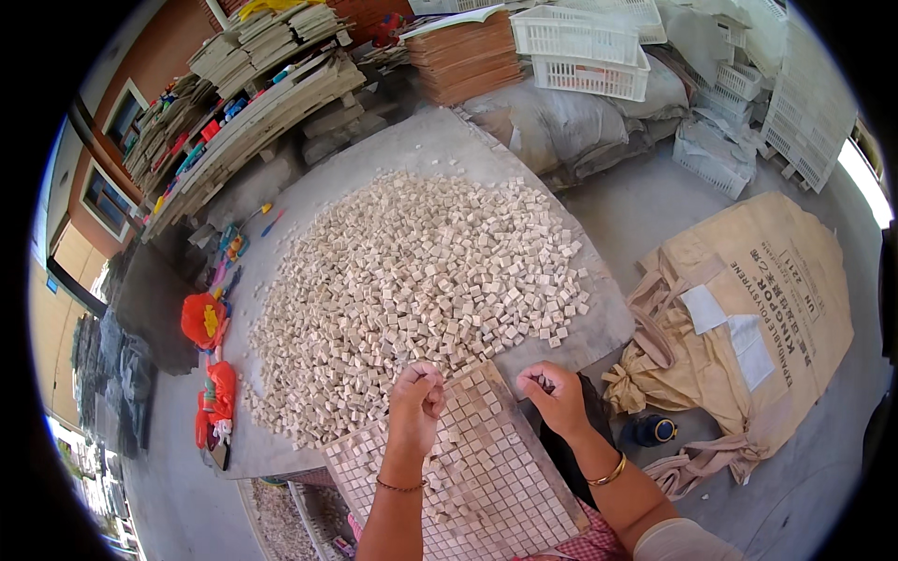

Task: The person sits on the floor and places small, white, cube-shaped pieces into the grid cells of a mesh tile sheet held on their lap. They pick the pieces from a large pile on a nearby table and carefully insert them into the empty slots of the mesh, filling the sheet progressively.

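Observation:
Over the far part of a gridded tray point(541, 456), my left hand point(416, 402) is closed, its fingertips pinched together; whether a tile is between them is too small to tell. My right hand point(557, 400) hovers past the tray's right edge with curled fingers and the thumb against them; what it holds, if anything, is hidden. Small square beige stone tiles fill most of the tray's cells, while several cells near the far corner show brown. Loose tiles point(440, 502) lie scattered on top, beside my left forearm. Beyond the hands spreads a big heap of tiles point(421, 252).
The heap lies on a grey table point(589, 327). Orange bags point(220, 388) and small tools line its left edge. To the right are a large tan sack point(795, 280) and a dark bottle point(650, 430) on the floor. White crates point(589, 70) and stacked boards point(463, 61) stand behind.

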The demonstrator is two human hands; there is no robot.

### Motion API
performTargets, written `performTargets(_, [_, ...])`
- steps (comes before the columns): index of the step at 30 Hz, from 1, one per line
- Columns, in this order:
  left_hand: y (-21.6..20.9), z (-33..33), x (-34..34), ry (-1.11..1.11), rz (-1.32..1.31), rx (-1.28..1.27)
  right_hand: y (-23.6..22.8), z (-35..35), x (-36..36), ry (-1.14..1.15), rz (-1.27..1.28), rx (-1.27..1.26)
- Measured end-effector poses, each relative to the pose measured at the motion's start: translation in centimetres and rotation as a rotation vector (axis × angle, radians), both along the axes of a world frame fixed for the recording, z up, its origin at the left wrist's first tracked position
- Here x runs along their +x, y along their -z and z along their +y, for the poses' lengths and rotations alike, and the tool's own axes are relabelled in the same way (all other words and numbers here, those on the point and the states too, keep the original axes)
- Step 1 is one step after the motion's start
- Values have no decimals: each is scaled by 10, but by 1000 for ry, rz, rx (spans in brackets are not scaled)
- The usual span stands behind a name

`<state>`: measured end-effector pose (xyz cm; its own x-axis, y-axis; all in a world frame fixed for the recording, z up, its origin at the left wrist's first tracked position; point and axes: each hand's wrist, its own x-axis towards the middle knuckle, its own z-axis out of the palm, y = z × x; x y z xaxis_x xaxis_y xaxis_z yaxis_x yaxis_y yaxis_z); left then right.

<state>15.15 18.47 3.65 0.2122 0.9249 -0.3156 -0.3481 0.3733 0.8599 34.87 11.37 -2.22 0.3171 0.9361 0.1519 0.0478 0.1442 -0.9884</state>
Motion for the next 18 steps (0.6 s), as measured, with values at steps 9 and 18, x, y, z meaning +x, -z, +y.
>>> performTargets(9, [-7, -53, -22, 247, 1088, 542, 2, 0, 1, 3, 38, 0])
performTargets(18, [23, -74, -31, 224, 1234, 780, 0, 0, -1, 20, -4, 23])
